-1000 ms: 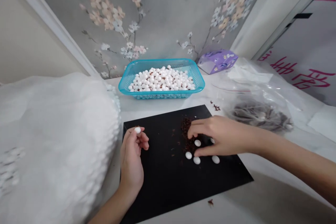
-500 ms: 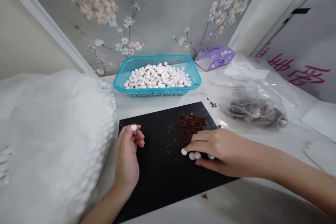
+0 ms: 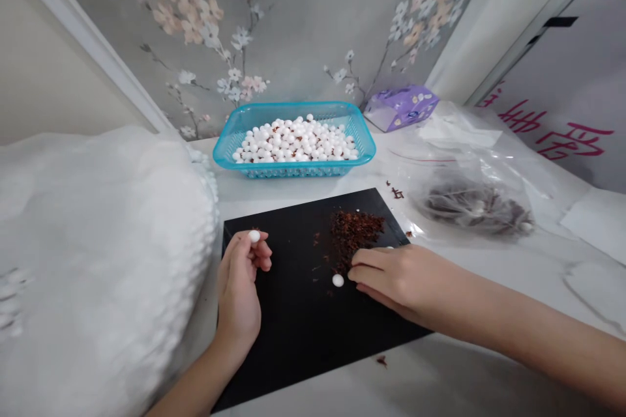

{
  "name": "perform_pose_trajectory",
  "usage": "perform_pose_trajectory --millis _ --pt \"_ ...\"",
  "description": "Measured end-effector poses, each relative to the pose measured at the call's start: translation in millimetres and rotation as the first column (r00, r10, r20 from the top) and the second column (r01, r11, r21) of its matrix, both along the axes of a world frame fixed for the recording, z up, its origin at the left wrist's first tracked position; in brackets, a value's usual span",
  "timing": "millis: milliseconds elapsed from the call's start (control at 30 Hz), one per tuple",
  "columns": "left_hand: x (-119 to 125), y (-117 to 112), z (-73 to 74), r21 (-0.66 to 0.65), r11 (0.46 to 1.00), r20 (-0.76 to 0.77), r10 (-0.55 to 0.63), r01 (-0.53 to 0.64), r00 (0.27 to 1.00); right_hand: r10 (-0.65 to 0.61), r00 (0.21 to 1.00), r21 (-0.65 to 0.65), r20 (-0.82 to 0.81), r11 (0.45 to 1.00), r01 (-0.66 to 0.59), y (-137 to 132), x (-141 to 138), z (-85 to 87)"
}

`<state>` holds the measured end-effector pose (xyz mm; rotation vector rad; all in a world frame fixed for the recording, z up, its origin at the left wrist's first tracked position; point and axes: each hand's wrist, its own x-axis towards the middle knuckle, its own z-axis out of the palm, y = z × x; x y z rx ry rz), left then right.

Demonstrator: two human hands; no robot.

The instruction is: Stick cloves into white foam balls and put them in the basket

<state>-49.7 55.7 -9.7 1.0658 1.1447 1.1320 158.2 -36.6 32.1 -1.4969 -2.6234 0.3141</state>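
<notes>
We find a pale bench set against a grey wall printed with blossom branches, with red characters on a panel at the far right. On the bench lies a black board, placed at a slight angle. We note the left hand raised over the board's left edge, thumb and forefinger pinching a white ball, the remaining fingers loosely curled. The right hand is lowered onto the right part of the board, palm down, its fingers bunched together at the near edge of a heap of brown shreds; we cannot tell whether anything is gripped beneath them. A loose ball lies on the board just beside those fingertips, near the foot of the heap, and a few stray shreds are scattered to its left. Behind the board we record a blue basket holding many white balls with brown bits among them. To its right stands a purple packet; nearer, a clear bag with dark contents lies on the bench. A large translucent white bag fills the left side.
</notes>
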Motion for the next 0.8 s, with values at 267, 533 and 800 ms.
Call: perform_pose_trajectory --millis 267,533,800 --pt "0 0 -0.5 0.009 1.0 -0.001 -0.002 0.002 1.0 0.04 0.997 -0.073 0.071 0.997 -0.034 14 -13 6.7" --pt "0 0 -0.9 0.019 1.0 -0.01 -0.008 0.008 1.0 0.081 0.991 -0.047 0.103 0.996 -0.076 16 -15 11.0" --pt "-2 0 -2.4 0.028 0.999 -0.016 -0.014 0.015 1.0 -0.329 0.904 0.457 -0.272 0.783 0.422 108 39 53.5"
